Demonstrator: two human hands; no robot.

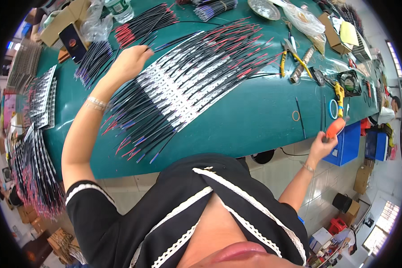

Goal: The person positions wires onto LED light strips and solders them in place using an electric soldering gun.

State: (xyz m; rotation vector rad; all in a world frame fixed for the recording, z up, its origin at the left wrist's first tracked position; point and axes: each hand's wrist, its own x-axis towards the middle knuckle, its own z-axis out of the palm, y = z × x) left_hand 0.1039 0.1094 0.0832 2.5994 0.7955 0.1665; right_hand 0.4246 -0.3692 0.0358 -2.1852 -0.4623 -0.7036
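Head view: left hand (128, 62) on the wired strips (183, 85), right hand (321, 143) off the counter (254, 116) edge.
Left fingers lie flat and loosely spread atop the strips, whose wires run diagonally beneath and beyond them; right fingers curl closed around an orange-handled tool (335, 127).

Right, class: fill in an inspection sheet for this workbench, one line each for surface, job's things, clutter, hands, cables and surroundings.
Surface: green bench top, bare along its near edge.
Job's things: fanned row of white strips with red and black leads; orange-handled tool.
Clutter: yellow-handled pliers, metal dish, plastic bag, small fan.
Hands: left hand rests on the row's far end; right hand grips the orange-handled tool at the bench edge.
Cables: more wire bundles behind; loose black wire.
Surroundings: blue bin, cardboard boxes, tiled floor.
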